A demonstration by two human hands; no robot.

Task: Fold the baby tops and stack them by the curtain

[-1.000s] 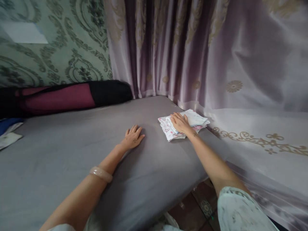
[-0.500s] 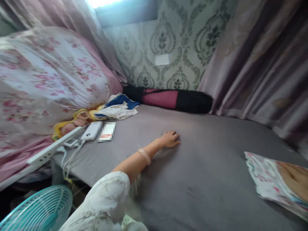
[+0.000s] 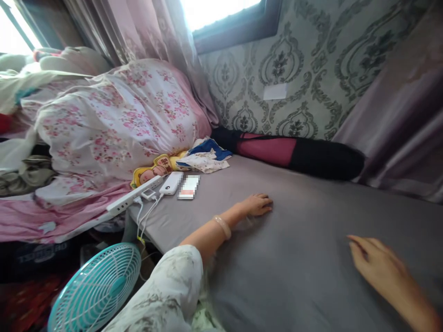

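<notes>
My left hand (image 3: 258, 204) lies palm down on the grey sheet (image 3: 297, 276), its fingers stretched out and a pale bangle (image 3: 222, 227) around the wrist. Nothing is in it. At the right, my right hand (image 3: 375, 260) is over the sheet, its thumb a little apart from the other fingers and no object visible in it. Slight blur hides whether it touches the cloth. To the left of my left hand are a phone-like flat item (image 3: 188, 187), partly pixelated, and a white power bank (image 3: 171, 183) with a cable.
A white power strip (image 3: 133, 196) runs along the left edge, above a turquoise fan (image 3: 95, 290). Crumpled blue and white cloth (image 3: 206, 159) lies near a floral-covered heap (image 3: 121, 115). A black and maroon long bag (image 3: 266, 151) rests against the patterned wall.
The view has swung left, and my right hand now shows plainly at the right. The folded floral cloth at the right is out of view. My left hand stays flat on the sheet.
</notes>
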